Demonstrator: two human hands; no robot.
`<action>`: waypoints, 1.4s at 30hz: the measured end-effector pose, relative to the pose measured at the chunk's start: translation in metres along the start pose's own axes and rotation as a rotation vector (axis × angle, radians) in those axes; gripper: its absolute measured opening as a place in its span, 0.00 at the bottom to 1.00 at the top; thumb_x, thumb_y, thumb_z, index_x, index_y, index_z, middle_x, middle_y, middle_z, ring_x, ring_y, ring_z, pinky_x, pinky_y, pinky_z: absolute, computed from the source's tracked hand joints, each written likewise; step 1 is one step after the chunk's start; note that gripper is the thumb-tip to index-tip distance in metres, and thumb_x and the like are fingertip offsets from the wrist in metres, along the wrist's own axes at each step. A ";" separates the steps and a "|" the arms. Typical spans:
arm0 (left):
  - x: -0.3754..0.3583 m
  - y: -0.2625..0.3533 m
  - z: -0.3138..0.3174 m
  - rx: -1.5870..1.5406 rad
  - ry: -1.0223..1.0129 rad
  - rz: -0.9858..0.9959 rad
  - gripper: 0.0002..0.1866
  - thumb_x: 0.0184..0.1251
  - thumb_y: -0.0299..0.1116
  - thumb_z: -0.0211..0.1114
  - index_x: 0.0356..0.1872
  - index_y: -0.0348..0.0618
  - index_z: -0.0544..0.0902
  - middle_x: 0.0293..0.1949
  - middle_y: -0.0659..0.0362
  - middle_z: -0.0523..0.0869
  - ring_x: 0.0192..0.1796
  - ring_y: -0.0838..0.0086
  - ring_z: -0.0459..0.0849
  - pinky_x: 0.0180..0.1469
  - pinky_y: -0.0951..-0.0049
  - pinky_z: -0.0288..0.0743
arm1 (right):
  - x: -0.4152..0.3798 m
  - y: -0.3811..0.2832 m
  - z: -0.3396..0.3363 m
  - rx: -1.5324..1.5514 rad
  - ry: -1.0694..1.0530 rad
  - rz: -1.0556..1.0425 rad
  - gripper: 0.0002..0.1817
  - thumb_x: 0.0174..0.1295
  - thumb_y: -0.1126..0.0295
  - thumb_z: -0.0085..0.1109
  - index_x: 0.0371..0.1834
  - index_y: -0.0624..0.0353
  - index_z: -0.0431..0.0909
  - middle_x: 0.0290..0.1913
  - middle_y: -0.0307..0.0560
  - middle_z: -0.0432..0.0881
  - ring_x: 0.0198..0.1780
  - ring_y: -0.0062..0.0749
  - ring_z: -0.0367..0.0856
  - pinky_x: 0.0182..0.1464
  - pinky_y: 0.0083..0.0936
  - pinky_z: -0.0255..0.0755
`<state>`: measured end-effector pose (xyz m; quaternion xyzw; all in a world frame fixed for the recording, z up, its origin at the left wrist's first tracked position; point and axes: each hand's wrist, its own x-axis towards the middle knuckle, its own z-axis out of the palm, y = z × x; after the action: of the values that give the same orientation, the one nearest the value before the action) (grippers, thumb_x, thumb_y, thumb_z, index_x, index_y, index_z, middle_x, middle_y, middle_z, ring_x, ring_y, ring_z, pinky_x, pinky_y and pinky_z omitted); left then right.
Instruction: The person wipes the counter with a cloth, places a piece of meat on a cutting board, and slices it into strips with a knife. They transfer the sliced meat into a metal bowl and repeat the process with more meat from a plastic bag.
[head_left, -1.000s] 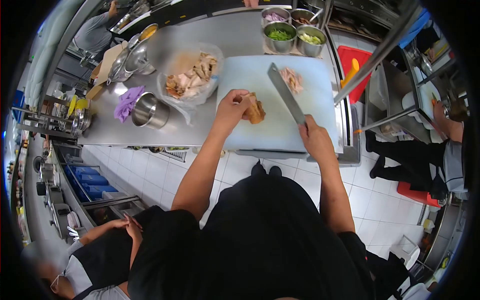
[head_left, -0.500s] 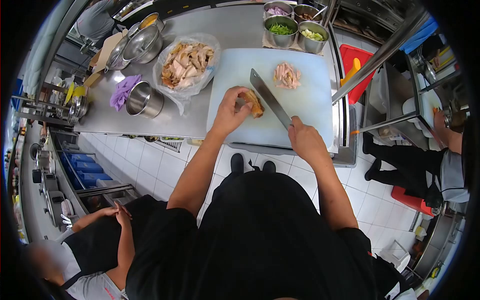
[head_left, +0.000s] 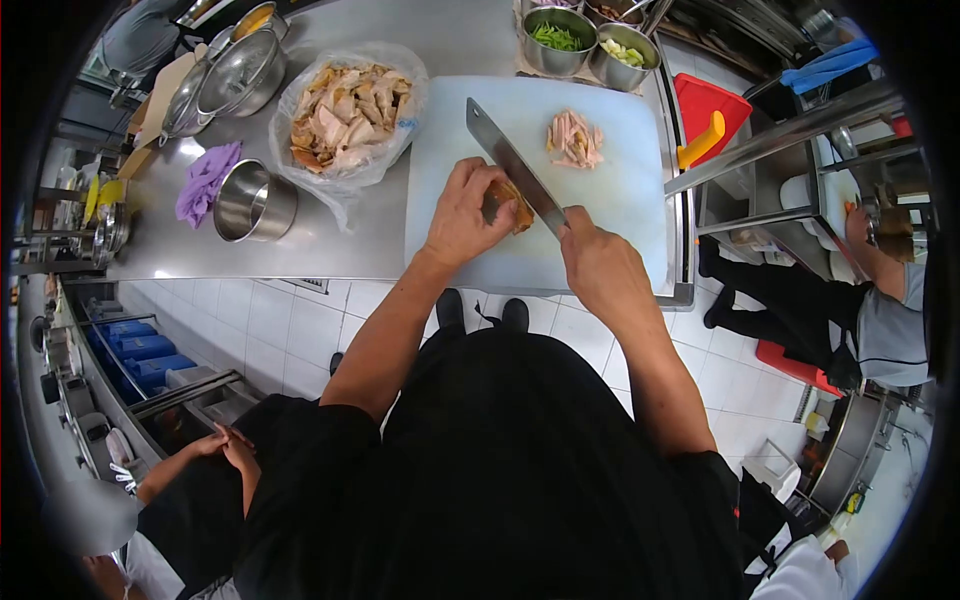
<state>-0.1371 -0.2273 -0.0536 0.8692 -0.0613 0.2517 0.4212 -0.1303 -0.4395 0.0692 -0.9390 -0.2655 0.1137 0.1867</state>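
Observation:
My right hand [head_left: 605,262] grips the handle of a cleaver [head_left: 512,158], whose long blade slants up and left over a white cutting board [head_left: 630,220]. Curled around a browned piece of cooked meat [head_left: 522,212], my left hand [head_left: 468,212] steadies it on the board, fingertips close beside the blade. Part of the meat is hidden under those fingers. Farther up the board lies a small pile of sliced meat strips [head_left: 574,140]. To the left, a clear plastic bag [head_left: 385,170] holds many cooked meat pieces [head_left: 345,118].
Metal containers of chopped greens [head_left: 557,38] and pale chopped vegetables [head_left: 624,52] stand behind the board. At left are an empty steel pot [head_left: 254,205], a purple cloth [head_left: 208,183] and steel bowls [head_left: 243,75]. People stand at lower left and right; a red bin [head_left: 705,115] is beside the counter.
The cleaver has moved left, right up against the meat. My left fingers have bunched closer over the piece. The whole view has shifted slightly.

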 end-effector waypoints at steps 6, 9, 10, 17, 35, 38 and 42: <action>-0.002 -0.003 0.001 0.010 -0.005 -0.012 0.23 0.55 0.35 0.73 0.53 0.42 0.78 0.52 0.46 0.78 0.56 0.49 0.79 0.57 0.56 0.79 | -0.022 -0.009 -0.020 -0.081 -0.100 0.071 0.11 0.78 0.65 0.46 0.47 0.64 0.68 0.28 0.61 0.84 0.31 0.63 0.85 0.36 0.54 0.78; 0.001 -0.001 -0.001 0.010 0.011 0.008 0.22 0.56 0.32 0.72 0.52 0.42 0.77 0.53 0.45 0.78 0.55 0.49 0.80 0.57 0.56 0.78 | -0.030 -0.016 -0.036 -0.128 -0.253 0.164 0.11 0.79 0.65 0.44 0.45 0.64 0.66 0.27 0.62 0.84 0.31 0.64 0.85 0.36 0.55 0.78; 0.001 -0.001 0.000 0.005 0.015 0.017 0.22 0.56 0.32 0.72 0.52 0.42 0.77 0.53 0.45 0.78 0.56 0.49 0.80 0.57 0.56 0.78 | -0.028 -0.016 -0.037 -0.134 -0.267 0.164 0.11 0.78 0.66 0.44 0.45 0.64 0.66 0.27 0.62 0.83 0.31 0.64 0.85 0.37 0.56 0.78; 0.005 -0.006 -0.001 0.001 -0.015 0.040 0.22 0.54 0.30 0.72 0.51 0.42 0.77 0.53 0.45 0.79 0.57 0.49 0.79 0.58 0.56 0.78 | -0.006 -0.021 -0.033 -0.151 -0.355 0.186 0.09 0.77 0.68 0.43 0.45 0.65 0.64 0.29 0.65 0.85 0.34 0.66 0.85 0.41 0.57 0.78; -0.002 -0.009 -0.005 -0.160 -0.030 -0.018 0.21 0.58 0.32 0.73 0.51 0.42 0.77 0.52 0.46 0.80 0.55 0.52 0.80 0.59 0.58 0.77 | 0.036 0.011 0.052 -0.024 -0.066 0.032 0.10 0.74 0.69 0.46 0.49 0.65 0.66 0.28 0.65 0.85 0.32 0.66 0.86 0.39 0.57 0.79; -0.001 -0.010 -0.007 -0.152 -0.025 0.029 0.19 0.59 0.31 0.71 0.51 0.42 0.78 0.50 0.47 0.79 0.53 0.53 0.81 0.56 0.59 0.79 | 0.032 0.008 0.026 -0.114 -0.020 -0.007 0.09 0.72 0.71 0.49 0.50 0.65 0.67 0.28 0.64 0.85 0.32 0.64 0.87 0.38 0.56 0.79; -0.004 -0.002 -0.009 -0.159 -0.027 -0.052 0.17 0.62 0.30 0.69 0.51 0.41 0.78 0.51 0.48 0.78 0.50 0.56 0.82 0.53 0.63 0.80 | 0.018 -0.017 -0.008 -0.155 -0.025 -0.026 0.11 0.69 0.73 0.50 0.51 0.65 0.67 0.28 0.62 0.86 0.32 0.62 0.87 0.37 0.54 0.79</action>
<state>-0.1432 -0.2197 -0.0519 0.8376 -0.0643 0.2232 0.4945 -0.1201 -0.4187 0.0816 -0.9457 -0.2878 0.1019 0.1115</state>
